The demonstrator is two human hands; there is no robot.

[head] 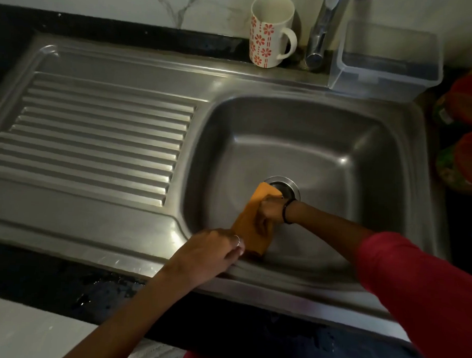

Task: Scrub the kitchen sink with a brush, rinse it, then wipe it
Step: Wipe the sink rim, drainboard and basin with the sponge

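A person stands at a stainless-steel kitchen sink set in a dark counter (62, 282), seen from above. At far left is the ribbed draining board (95, 143), bare metal with raised ridges. Wet patches shine on the counter's front edge below it.

Moving right, the left hand (212, 255) rests on the front rim of the sink basin (366, 146), at its near-left corner. The fingers are loosely bent, a ring on one of them, and the fingertips touch the lower end of an orange cloth (250, 222); whether they actually pinch it cannot be made out.

The cloth lies inside the basin, running from the front wall up to the round metal drain (290, 185), whose near-left edge it covers. The right hand (267, 211) grips the cloth near its middle, fingers curled around the fabric, pressing it against the basin floor. A dark band circles the right wrist, and a red sleeve (414, 281) covers the forearm.

Along the back ledge stand a white mug (271, 34) with an orange flower pattern, then a chrome tap (323, 31), then a clear plastic container (388, 61) at the basin's back-right corner. At the far right edge are red and green objects, too blurred to identify.
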